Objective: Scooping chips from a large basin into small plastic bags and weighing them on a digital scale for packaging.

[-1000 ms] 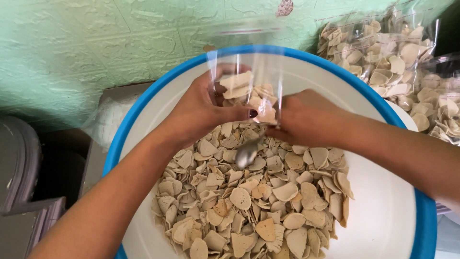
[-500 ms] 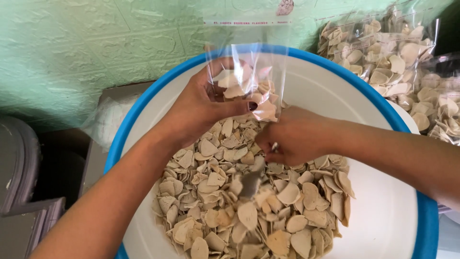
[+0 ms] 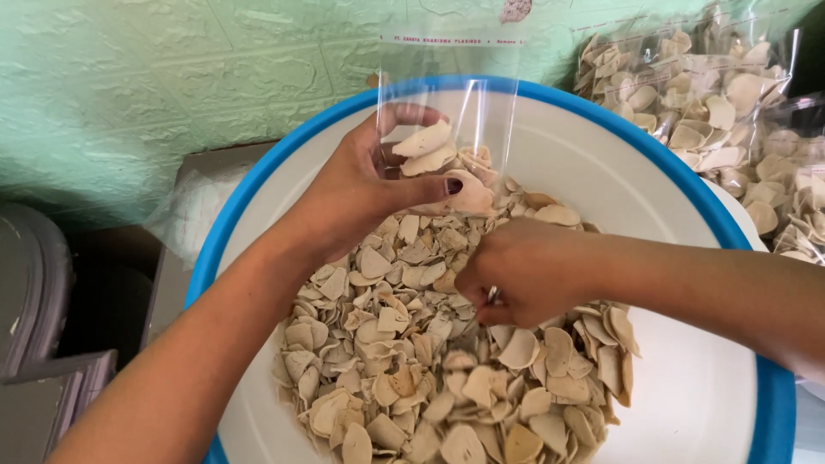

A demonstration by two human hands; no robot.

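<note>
My left hand [image 3: 378, 185] holds a clear plastic bag [image 3: 447, 103] upright over the far side of a big white basin with a blue rim [image 3: 225, 225]. A few pale, dry chips lie in the bottom of the bag. My right hand [image 3: 516, 271] is closed around the handle of a metal spoon [image 3: 492, 296]. The spoon's bowl is buried in the heap of beige chips [image 3: 412, 361] that fills the middle of the basin, just below the bag.
Several clear bags filled with the same chips [image 3: 713, 94] are stacked at the upper right behind the basin. A green textured wall [image 3: 172, 77] stands at the back. Dark grey objects [image 3: 34, 283] sit low at the left.
My right hand dropped from the bag's mouth down into the chip heap, and the spoon's bowl went under the chips. My left hand kept the bag in place.
</note>
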